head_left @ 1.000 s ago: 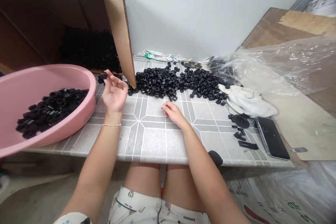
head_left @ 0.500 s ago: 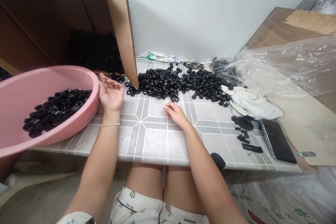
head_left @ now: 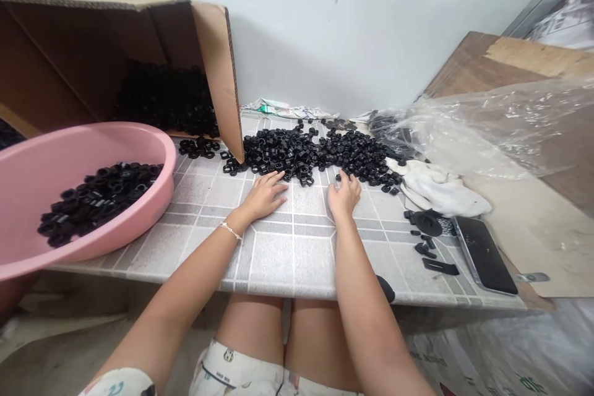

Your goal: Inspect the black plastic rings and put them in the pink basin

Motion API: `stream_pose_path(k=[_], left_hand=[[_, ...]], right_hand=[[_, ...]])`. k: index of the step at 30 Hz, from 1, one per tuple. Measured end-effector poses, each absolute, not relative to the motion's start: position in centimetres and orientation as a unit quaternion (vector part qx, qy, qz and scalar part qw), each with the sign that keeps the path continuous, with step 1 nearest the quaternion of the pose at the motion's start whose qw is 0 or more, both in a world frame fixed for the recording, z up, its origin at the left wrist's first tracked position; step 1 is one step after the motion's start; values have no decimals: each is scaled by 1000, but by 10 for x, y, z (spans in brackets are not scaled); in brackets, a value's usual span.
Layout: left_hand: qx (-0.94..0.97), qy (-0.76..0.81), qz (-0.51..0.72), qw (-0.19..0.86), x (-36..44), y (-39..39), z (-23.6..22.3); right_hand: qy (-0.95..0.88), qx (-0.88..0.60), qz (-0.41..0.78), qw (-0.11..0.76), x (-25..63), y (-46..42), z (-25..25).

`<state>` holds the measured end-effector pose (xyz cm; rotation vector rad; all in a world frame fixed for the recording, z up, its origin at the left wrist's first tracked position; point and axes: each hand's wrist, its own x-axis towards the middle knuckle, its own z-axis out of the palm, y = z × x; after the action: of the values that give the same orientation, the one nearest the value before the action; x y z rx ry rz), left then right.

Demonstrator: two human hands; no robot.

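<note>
Since the black parts (head_left: 282, 151) lie heaped within reach on the table (head_left: 294, 260), the left hand (head_left: 264, 196) rests at their near edge, fingers spread; the right hand (head_left: 343, 195) curls there, its fingers' grip impossible to tell.

Left hand (head_left: 263, 195), right hand (head_left: 344, 195) mid-frame, at near edge of black parts (head_left: 284, 151); pink basin (head_left: 158, 207) left, cardboard box (head_left: 217, 77) upper left.

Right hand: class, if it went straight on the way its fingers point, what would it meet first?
Most likely the near edge of the black parts. The right hand is right beside them; whether it already touches one is hard to tell.
</note>
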<state>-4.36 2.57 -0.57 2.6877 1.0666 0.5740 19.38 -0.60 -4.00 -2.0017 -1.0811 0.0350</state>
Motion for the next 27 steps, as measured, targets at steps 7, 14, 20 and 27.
stream_pose_path(k=[7,14,20,27], left_hand=[[902,339,257,81,-50,37,-15],[891,351,268,98,-53,43,-17],[879,331,299,172,-56,37,-14],[857,391,276,193,-53,28,-17]], right_hand=[[-473,-811,15,344,192,2,-48],[-468,-792,-16,391,195,-3,-42],[-461,-776,16,431,195,-8,-39],[-409,-568,347,624,176,-7,-32]])
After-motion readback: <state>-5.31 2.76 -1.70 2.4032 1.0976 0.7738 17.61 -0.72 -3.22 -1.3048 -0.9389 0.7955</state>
